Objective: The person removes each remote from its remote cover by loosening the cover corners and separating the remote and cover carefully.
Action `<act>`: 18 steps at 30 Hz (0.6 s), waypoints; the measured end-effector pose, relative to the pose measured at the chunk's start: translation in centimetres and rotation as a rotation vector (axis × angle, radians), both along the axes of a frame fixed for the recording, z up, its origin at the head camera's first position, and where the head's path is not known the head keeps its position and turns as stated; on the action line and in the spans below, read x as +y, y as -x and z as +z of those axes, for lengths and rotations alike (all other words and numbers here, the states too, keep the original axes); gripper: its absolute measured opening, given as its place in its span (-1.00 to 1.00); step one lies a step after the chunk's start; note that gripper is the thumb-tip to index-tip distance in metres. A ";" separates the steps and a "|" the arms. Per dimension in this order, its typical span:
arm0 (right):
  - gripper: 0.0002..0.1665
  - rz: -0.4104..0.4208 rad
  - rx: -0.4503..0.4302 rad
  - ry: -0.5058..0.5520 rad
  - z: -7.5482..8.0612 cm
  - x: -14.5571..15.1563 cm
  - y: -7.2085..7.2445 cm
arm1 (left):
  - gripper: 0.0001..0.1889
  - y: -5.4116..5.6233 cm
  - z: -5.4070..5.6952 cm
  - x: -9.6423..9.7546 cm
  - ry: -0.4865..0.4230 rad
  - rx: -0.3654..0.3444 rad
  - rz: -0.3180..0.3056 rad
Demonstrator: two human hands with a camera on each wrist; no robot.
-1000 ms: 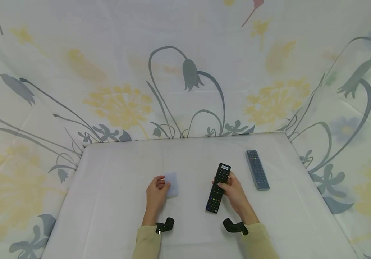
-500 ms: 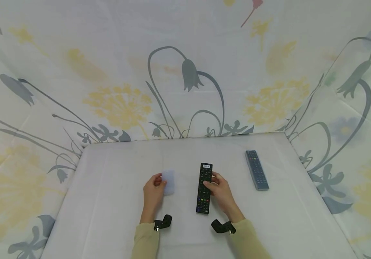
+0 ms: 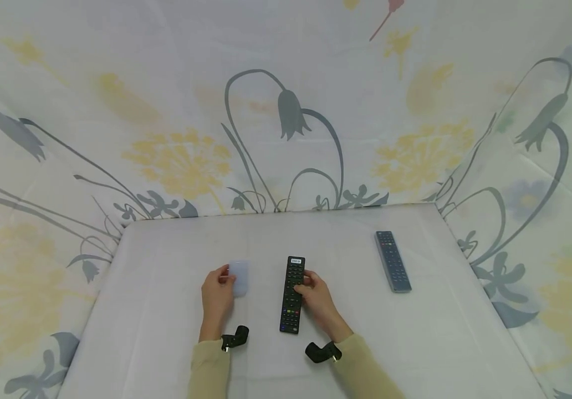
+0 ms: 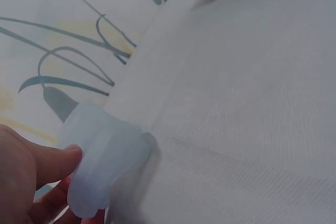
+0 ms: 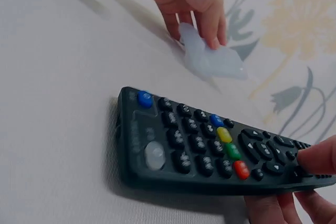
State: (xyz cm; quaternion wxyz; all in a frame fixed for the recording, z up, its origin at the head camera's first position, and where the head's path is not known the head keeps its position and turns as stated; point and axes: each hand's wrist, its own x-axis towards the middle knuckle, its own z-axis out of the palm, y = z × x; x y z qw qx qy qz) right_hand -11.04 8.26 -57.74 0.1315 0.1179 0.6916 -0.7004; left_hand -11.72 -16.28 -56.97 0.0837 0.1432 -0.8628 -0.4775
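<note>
My left hand (image 3: 217, 296) pinches the edge of a pale, translucent bluish sheet (image 3: 239, 278) between thumb and fingers. In the left wrist view this soft, plastic-like sheet (image 4: 105, 156) bulges and curves, its far edge close to the white surface. My right hand (image 3: 320, 302) grips a black remote control (image 3: 292, 299) by its right side, thumb on the buttons and fingers underneath. The right wrist view shows the remote (image 5: 210, 148) button side up, with blue, yellow, green and red keys. A gap separates the remote from the sheet.
A second, greyish-blue remote control (image 3: 393, 261) lies at the right on the white-covered table (image 3: 176, 249). Floral-printed cloth (image 3: 286, 111) rises behind the table and at both sides. Each wrist carries a small black camera mount (image 3: 235, 338).
The right hand has carried the black remote leftward and turned it more upright in the head view. The left hand, still pinching the sheet, has shifted left. The second remote stays put.
</note>
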 end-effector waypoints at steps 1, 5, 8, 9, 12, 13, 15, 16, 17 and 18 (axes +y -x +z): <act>-0.34 -0.003 0.000 -0.005 0.0 -0.2 0.0 | -0.63 0.1 0.0 -0.3 0.016 -0.006 0.004; -0.39 -0.033 0.001 -0.026 0.2 -1.0 0.0 | -0.61 0.2 0.1 -1.2 0.053 -0.028 0.020; -0.47 -0.064 -0.002 -0.048 0.5 -1.7 -0.2 | -0.60 0.1 0.0 -1.4 0.049 -0.032 0.012; -0.49 -0.074 -0.006 -0.050 0.6 -1.9 -0.2 | -0.61 0.1 -0.1 -1.5 0.041 -0.033 0.009; -0.53 -0.087 0.002 -0.054 0.9 -2.5 -0.5 | -0.62 0.0 -0.6 -1.5 0.010 -0.022 0.014; -0.53 -0.087 0.004 -0.049 1.0 -2.7 -0.5 | -0.63 -0.1 -0.8 -1.6 -0.005 -0.013 0.025; -0.54 -0.085 0.020 -0.041 1.1 -3.0 -0.6 | -0.63 -0.1 -1.1 -1.6 -0.040 -0.005 0.050; -0.55 -0.082 0.025 -0.038 1.1 -3.1 -0.5 | -0.63 -0.1 -1.2 -1.7 -0.055 0.001 0.060; -0.55 -0.079 0.026 -0.033 1.1 -3.2 -0.5 | -0.63 -0.2 -1.3 -1.7 -0.070 0.005 0.068; -0.56 -0.074 0.029 -0.029 1.0 -3.3 -0.4 | -0.63 -0.2 -1.5 -1.7 -0.084 0.008 0.075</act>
